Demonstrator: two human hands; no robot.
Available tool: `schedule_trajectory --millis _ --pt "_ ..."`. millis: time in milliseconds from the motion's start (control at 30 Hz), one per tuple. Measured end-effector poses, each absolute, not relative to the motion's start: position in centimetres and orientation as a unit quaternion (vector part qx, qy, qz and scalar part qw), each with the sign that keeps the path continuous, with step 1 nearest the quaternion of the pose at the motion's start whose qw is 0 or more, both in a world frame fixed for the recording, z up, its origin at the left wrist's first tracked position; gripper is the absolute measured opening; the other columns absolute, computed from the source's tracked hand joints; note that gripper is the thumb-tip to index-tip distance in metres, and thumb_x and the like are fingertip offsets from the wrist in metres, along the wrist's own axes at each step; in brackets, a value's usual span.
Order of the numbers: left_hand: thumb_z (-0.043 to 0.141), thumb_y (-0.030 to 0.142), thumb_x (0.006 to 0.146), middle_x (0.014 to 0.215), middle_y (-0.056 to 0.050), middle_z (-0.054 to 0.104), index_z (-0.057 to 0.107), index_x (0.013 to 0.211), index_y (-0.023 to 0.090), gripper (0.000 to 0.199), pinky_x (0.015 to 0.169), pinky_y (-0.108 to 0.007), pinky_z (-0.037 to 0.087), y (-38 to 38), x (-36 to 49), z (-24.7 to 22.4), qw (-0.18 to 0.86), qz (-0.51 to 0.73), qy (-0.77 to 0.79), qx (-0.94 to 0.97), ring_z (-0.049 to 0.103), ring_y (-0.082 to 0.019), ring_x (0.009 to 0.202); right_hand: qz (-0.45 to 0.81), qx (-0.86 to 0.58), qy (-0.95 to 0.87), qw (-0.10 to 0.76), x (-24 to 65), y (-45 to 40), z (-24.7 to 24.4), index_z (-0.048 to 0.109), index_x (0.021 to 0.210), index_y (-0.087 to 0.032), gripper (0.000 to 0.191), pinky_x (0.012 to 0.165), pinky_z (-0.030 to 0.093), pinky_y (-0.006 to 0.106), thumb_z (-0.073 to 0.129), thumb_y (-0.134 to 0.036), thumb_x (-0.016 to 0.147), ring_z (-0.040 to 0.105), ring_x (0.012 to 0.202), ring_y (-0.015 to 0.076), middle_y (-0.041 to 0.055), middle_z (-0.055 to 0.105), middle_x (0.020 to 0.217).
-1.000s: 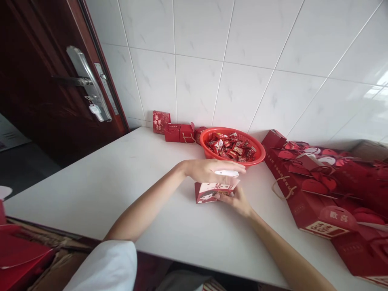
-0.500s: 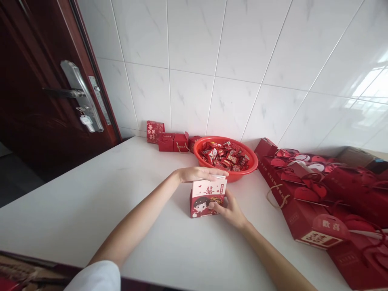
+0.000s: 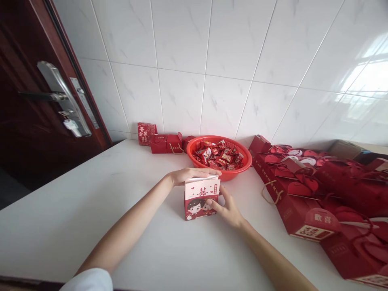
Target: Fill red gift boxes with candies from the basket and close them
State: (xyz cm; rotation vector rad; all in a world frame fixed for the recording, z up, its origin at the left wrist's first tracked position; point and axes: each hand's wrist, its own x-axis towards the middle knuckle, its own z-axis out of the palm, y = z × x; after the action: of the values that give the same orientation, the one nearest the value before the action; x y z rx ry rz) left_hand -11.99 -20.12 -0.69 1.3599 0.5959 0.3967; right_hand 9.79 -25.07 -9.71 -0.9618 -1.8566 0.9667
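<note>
A small red-and-white candy box point(image 3: 201, 198) with cartoon figures and a double-happiness sign stands upright on the white table point(image 3: 145, 242). Across its top edge lies my left hand point(image 3: 194, 174), fingers stretched out and flat, touching the top flap. My right hand point(image 3: 227, 208) grips the box's right side, thumb on the printed front and the other fingers mostly hidden behind it. Just behind the box sits a red plastic basket point(image 3: 236, 171) full of red-wrapped candies point(image 3: 221, 155).
Many red gift boxes point(image 3: 306, 218) with heart-shaped tops crowd the table's right side. Along the tiled wall point(image 3: 182, 101) stand a few more small red boxes point(image 3: 159, 144). A dark red door point(image 3: 24, 121) with a metal handle is at the left.
The camera view has shifted slightly. My right thumb has moved a little on the box's front, so more of the second cartoon figure shows. The left hand stays on top.
</note>
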Motion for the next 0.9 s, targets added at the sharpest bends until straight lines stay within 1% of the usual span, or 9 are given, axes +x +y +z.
schedule_trajectory --millis 167,333,433,533,667,800,900 --pt "0.071 0.047 0.085 0.138 -0.008 0.063 0.052 0.145 0.024 0.067 0.104 -0.037 0.042 -20.1 -12.0 -0.9 0.727 0.177 0.268 0.607 0.057 -0.028 0.126 0.379 -0.378 -0.738 0.411 9.8 -25.0 -9.8 0.062 0.117 -0.021 0.044 0.095 0.049 0.04 0.066 -0.053 0.087 0.061 0.106 0.0265 0.0072 0.07 0.115" --pt "0.072 0.044 0.085 0.135 -0.008 0.065 0.054 0.143 0.024 0.064 0.104 -0.037 0.042 -20.1 -12.2 -0.9 0.734 0.178 0.274 0.596 0.059 -0.028 0.124 0.353 -0.383 -0.753 0.403 9.9 -25.0 -9.9 0.062 0.115 -0.021 0.043 0.09 0.05 0.04 0.066 -0.053 0.087 0.061 0.101 0.0259 0.0069 0.07 0.109" --pt "0.071 0.042 0.085 0.133 -0.009 0.066 0.054 0.142 0.023 0.062 0.104 -0.037 0.043 -20.1 -12.3 -0.9 0.741 0.178 0.272 0.587 0.061 -0.028 0.122 0.343 -0.378 -0.759 0.405 9.9 -25.1 -9.9 0.061 0.117 -0.021 0.043 0.09 0.05 0.038 0.067 -0.052 0.087 0.062 0.101 0.0252 0.0071 0.07 0.11" --pt "0.069 0.04 0.087 0.135 -0.009 0.065 0.054 0.143 0.023 0.061 0.104 -0.037 0.043 -20.2 -12.3 -0.8 0.746 0.181 0.265 0.584 0.062 -0.028 0.121 0.335 -0.373 -0.762 0.41 9.9 -25.1 -9.8 0.06 0.119 -0.02 0.044 0.09 0.05 0.037 0.066 -0.051 0.087 0.062 0.103 0.0246 0.007 0.07 0.111" --pt "0.065 0.041 0.091 0.139 -0.012 0.063 0.054 0.143 0.021 0.057 0.107 -0.039 0.041 -20.3 -12.4 -0.8 0.743 0.182 0.249 0.594 0.061 -0.029 0.124 0.32 -0.372 -0.769 0.41 10.0 -25.1 -9.5 0.062 0.112 -0.02 0.042 0.087 0.05 0.036 0.065 -0.053 0.087 0.062 0.098 0.0237 0.0066 0.07 0.106" --pt "0.062 0.045 0.093 0.141 -0.016 0.06 0.054 0.143 0.019 0.057 0.105 -0.041 0.043 -20.2 -12.5 -0.7 0.731 0.209 0.235 0.605 0.06 -0.031 0.125 0.318 -0.35 -0.773 0.423 10.4 -25.2 -8.8 0.064 0.107 -0.021 0.039 0.087 0.049 0.036 0.055 -0.056 0.092 0.062 0.097 0.0234 0.0061 0.07 0.104" --pt "0.062 0.046 0.093 0.142 -0.017 0.06 0.058 0.139 0.018 0.054 0.105 -0.04 0.043 -20.3 -12.7 -0.3 0.716 0.245 0.233 0.611 0.059 -0.031 0.126 0.306 -0.336 -0.756 0.471 10.8 -25.3 -8.2 0.065 0.106 -0.022 0.039 0.088 0.048 0.036 0.044 -0.054 0.099 0.063 0.097 0.0225 0.0063 0.071 0.103"
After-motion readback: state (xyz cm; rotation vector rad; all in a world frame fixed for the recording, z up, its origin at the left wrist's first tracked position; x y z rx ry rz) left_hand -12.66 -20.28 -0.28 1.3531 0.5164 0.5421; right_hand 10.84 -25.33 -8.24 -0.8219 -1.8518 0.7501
